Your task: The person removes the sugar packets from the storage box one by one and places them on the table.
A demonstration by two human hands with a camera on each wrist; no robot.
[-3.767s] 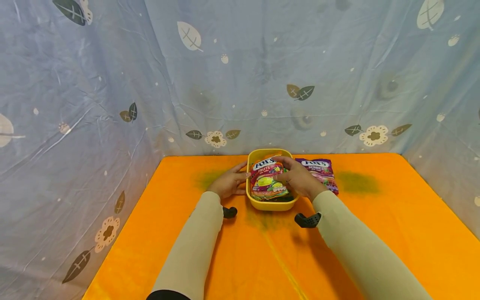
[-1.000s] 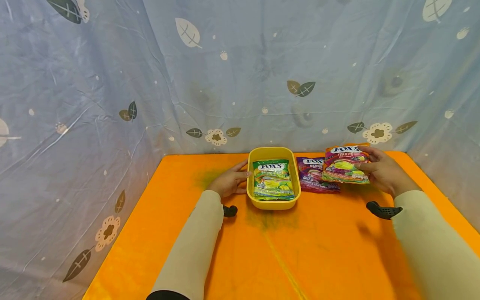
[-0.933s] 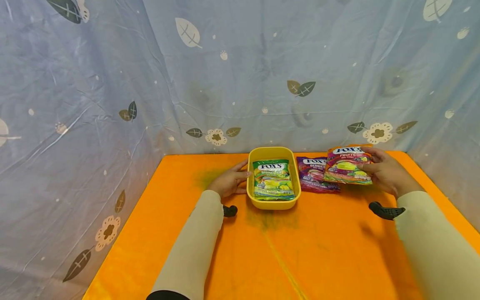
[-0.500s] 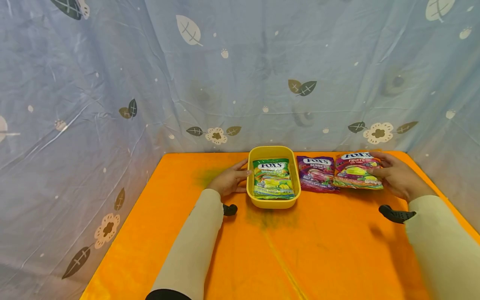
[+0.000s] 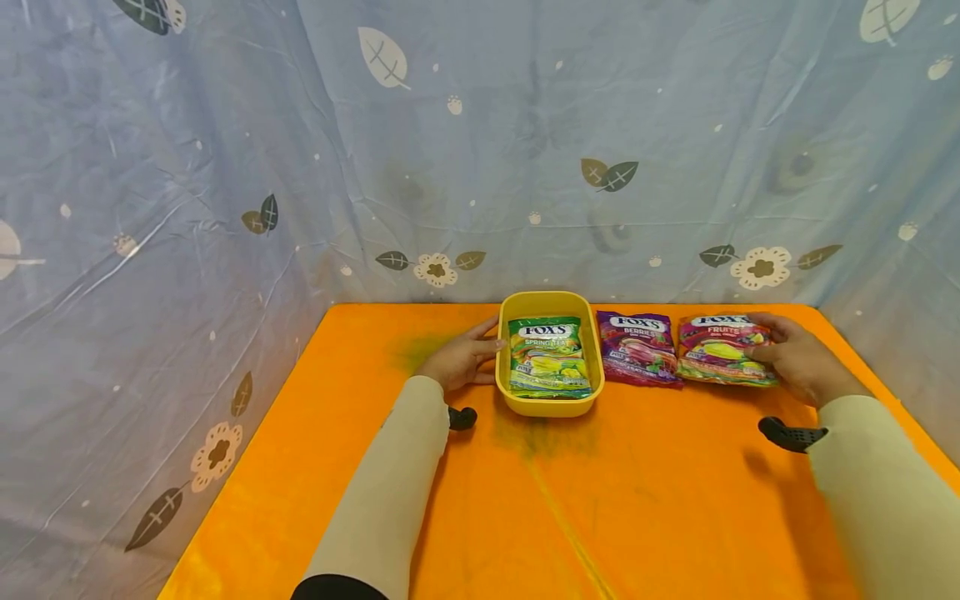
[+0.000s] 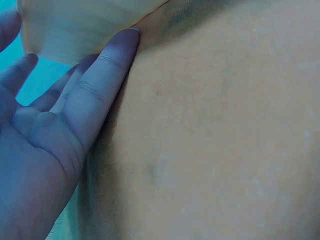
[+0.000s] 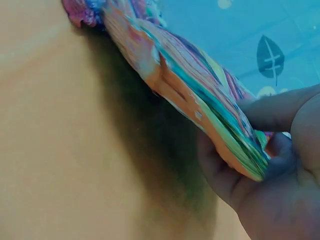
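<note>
In the head view my right hand (image 5: 808, 364) grips the right edge of a red and orange Fox's Fruits candy bag (image 5: 717, 352), close over the table. The right wrist view has the thumb on the upper face of this candy bag (image 7: 202, 97) and fingers beneath it; a dark shadow lies under it. My left hand (image 5: 456, 364) rests against the left side of a yellow plastic tub (image 5: 551, 408), its fingers (image 6: 92, 92) nearly straight along the wall. Inside the tub lies a green Fox's Spring Tea candy bag (image 5: 550, 360).
A purple Fox's Berries candy bag (image 5: 639, 352) lies between the tub and the Fruits bag. The table has an orange cover (image 5: 637, 500). Patterned grey-blue curtains (image 5: 540, 125) stand behind and at both sides.
My right hand has lifted the Fruits bag out of the tub, carried it right past the Berries bag and lowered it. The Spring Tea bag is now uncovered. My left hand has stayed at the tub.
</note>
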